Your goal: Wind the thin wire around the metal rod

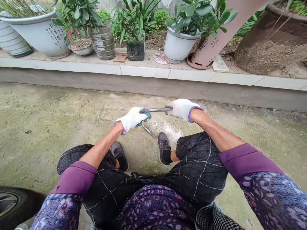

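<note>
Both my hands wear white gloves with purple cuffs. My left hand (133, 118) is closed around one end of a thin grey metal rod (158, 110). My right hand (182, 109) is closed on the other end, so the rod lies level between them above the concrete ground. A second thin metal rod (149, 131) lies on the ground below, beside my right shoe (163, 145). My left shoe (119, 152) is below my left hand. I am seated, knees apart, in dark checked trousers.
A raised ledge (144, 71) runs across ahead, with several potted plants, among them a white pot (177, 48) and a dark pot (135, 50). White dust (170, 129) marks the ground. A dark wheel (14, 204) sits at the lower left.
</note>
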A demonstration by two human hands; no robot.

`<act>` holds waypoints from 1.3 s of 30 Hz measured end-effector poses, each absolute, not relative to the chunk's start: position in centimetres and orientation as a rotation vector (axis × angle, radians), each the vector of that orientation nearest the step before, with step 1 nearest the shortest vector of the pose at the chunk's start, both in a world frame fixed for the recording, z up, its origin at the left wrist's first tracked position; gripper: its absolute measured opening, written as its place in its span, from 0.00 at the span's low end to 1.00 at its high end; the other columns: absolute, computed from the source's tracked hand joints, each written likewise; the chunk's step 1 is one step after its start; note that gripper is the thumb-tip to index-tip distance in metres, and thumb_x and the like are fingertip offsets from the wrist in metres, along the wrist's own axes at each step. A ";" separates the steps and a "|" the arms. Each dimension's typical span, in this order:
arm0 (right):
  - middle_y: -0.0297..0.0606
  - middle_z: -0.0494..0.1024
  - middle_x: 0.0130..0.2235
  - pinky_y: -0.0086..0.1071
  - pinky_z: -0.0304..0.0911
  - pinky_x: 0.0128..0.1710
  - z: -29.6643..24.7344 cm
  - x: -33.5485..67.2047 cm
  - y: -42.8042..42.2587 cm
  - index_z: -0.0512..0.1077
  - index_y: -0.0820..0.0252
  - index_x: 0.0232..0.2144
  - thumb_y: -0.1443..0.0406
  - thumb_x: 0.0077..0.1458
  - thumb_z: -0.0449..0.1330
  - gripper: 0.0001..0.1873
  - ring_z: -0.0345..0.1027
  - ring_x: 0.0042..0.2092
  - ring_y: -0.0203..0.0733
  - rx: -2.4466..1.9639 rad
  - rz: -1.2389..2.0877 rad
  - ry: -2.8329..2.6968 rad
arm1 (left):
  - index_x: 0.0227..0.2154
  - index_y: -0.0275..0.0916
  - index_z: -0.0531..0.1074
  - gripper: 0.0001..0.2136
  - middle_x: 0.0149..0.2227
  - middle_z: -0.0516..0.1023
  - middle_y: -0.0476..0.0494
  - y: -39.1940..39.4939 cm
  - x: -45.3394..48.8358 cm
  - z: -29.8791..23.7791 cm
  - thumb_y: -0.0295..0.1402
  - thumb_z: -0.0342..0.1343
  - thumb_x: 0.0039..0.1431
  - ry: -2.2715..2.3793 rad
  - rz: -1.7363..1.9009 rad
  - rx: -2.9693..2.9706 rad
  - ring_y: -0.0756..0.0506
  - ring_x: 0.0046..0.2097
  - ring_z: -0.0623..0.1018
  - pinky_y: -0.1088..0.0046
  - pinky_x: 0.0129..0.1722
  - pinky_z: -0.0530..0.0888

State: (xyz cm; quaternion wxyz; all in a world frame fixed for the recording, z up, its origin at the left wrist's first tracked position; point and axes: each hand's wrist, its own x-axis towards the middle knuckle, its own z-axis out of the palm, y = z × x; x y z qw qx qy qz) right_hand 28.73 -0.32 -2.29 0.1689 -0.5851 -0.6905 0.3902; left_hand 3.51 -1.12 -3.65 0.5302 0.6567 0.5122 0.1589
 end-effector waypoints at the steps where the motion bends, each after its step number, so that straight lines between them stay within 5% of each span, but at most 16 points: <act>1: 0.24 0.56 0.13 0.28 0.33 0.15 -1.9 29.2 0.0 0.72 0.59 0.19 0.70 0.40 0.68 0.08 0.42 0.16 0.27 -1.701 1.036 -1.936 | 0.37 0.35 0.78 0.09 0.28 0.75 0.50 -1.3 3.8 -3.8 0.32 0.57 0.56 1.181 0.377 1.543 0.56 0.17 0.66 0.80 0.14 0.62; 4: 0.28 0.65 0.19 0.25 0.45 0.15 0.1 30.2 -0.1 0.77 0.60 0.32 0.62 0.49 0.67 0.08 0.53 0.19 0.29 -1.789 0.898 -1.801 | 0.42 0.35 0.78 0.12 0.30 0.77 0.49 -1.4 4.3 -4.3 0.30 0.54 0.58 1.127 0.383 1.484 0.57 0.17 0.67 0.80 0.14 0.63; 8: 0.29 0.66 0.21 0.25 0.56 0.15 2.3 30.0 -1.8 0.78 0.65 0.42 0.56 0.50 0.68 0.21 0.56 0.20 0.30 -1.563 1.288 -1.659 | 0.43 0.35 0.78 0.13 0.32 0.79 0.47 -0.9 4.3 -4.6 0.29 0.52 0.59 1.110 0.465 1.485 0.56 0.18 0.69 0.80 0.14 0.64; 14: 0.31 0.71 0.22 0.25 0.53 0.15 0.3 28.8 -3.3 0.79 0.64 0.36 0.53 0.46 0.70 0.21 0.58 0.19 0.29 -1.296 1.886 -2.132 | 0.32 0.34 0.79 0.06 0.23 0.74 0.51 -0.1 3.1 -3.5 0.27 0.58 0.53 1.178 0.417 1.581 0.55 0.19 0.68 0.81 0.17 0.64; 19: 0.29 0.58 0.13 0.29 0.42 0.17 -2.8 28.0 -1.5 0.74 0.59 0.20 0.63 0.45 0.71 0.11 0.49 0.18 0.30 -1.832 0.992 -2.496 | 0.29 0.35 0.78 0.03 0.21 0.70 0.52 -0.3 3.0 -2.9 0.28 0.59 0.52 1.233 0.389 1.601 0.55 0.18 0.67 0.80 0.15 0.63; 22: 0.30 0.62 0.17 0.30 0.42 0.19 -2.3 28.9 0.0 0.76 0.57 0.25 0.64 0.46 0.70 0.06 0.48 0.19 0.31 -1.986 0.648 -2.300 | 0.33 0.35 0.78 0.06 0.25 0.75 0.50 -0.6 3.7 -3.4 0.27 0.57 0.54 1.156 0.354 1.564 0.55 0.18 0.68 0.79 0.15 0.64; 26: 0.32 0.66 0.22 0.29 0.51 0.17 0.9 29.6 -0.7 0.78 0.59 0.35 0.57 0.53 0.66 0.12 0.55 0.21 0.32 -1.747 0.924 -1.787 | 0.41 0.35 0.79 0.12 0.33 0.80 0.46 -0.2 4.5 -3.9 0.26 0.54 0.57 1.080 0.446 1.499 0.55 0.19 0.71 0.79 0.16 0.66; 30: 0.29 0.65 0.20 0.26 0.53 0.15 3.3 29.5 -3.1 0.78 0.63 0.40 0.53 0.47 0.70 0.23 0.55 0.20 0.30 -1.414 1.450 -1.638 | 0.42 0.35 0.79 0.11 0.39 0.81 0.42 0.4 4.3 -4.2 0.27 0.55 0.59 1.097 0.525 1.497 0.56 0.21 0.73 0.80 0.19 0.67; 34: 0.30 0.71 0.21 0.26 0.53 0.16 2.1 29.3 -4.0 0.80 0.62 0.36 0.55 0.40 0.73 0.22 0.58 0.19 0.30 -1.381 1.805 -1.968 | 0.35 0.33 0.79 0.07 0.30 0.79 0.44 0.7 3.6 -4.3 0.25 0.58 0.56 1.167 0.458 1.508 0.54 0.21 0.73 0.77 0.23 0.67; 36: 0.31 0.73 0.22 0.27 0.53 0.18 0.3 28.8 -3.7 0.81 0.60 0.32 0.58 0.41 0.73 0.15 0.59 0.20 0.31 -1.546 1.685 -2.280 | 0.34 0.32 0.79 0.07 0.26 0.77 0.45 0.8 3.3 -4.0 0.25 0.57 0.55 1.166 0.459 1.499 0.53 0.21 0.72 0.76 0.23 0.67; 39: 0.33 0.65 0.16 0.31 0.49 0.21 -2.1 28.2 -2.5 0.76 0.61 0.20 0.64 0.42 0.72 0.09 0.58 0.21 0.35 -1.925 1.085 -2.611 | 0.34 0.33 0.79 0.07 0.24 0.73 0.48 0.7 3.5 -3.3 0.25 0.56 0.56 1.158 0.474 1.509 0.54 0.20 0.70 0.76 0.23 0.65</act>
